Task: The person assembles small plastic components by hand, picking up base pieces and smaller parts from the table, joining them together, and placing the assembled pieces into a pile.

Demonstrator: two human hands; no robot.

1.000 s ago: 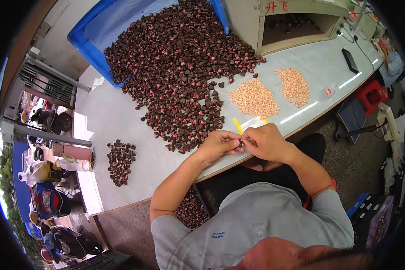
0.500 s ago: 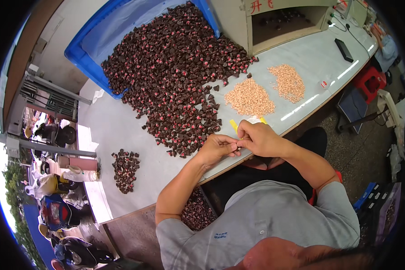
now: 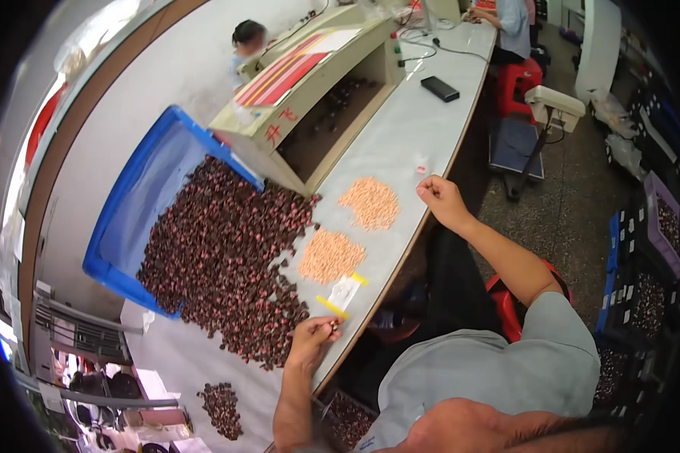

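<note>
Head view: left hand (image 3: 312, 341) pinches one small dark piece (image 3: 331, 325) at the tabletop (image 3: 423, 136) edge, beside the dark heap (image 3: 227, 257), while right hand (image 3: 440, 198), loosely curled and apparently empty, judged mid-sorting, must next return.

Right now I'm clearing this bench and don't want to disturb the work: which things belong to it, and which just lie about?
In use: left hand pinching a small dark piece; right hand; dark pieces heap; two orange piles; blue crate.
Lying about: black phone; red stool.
</note>
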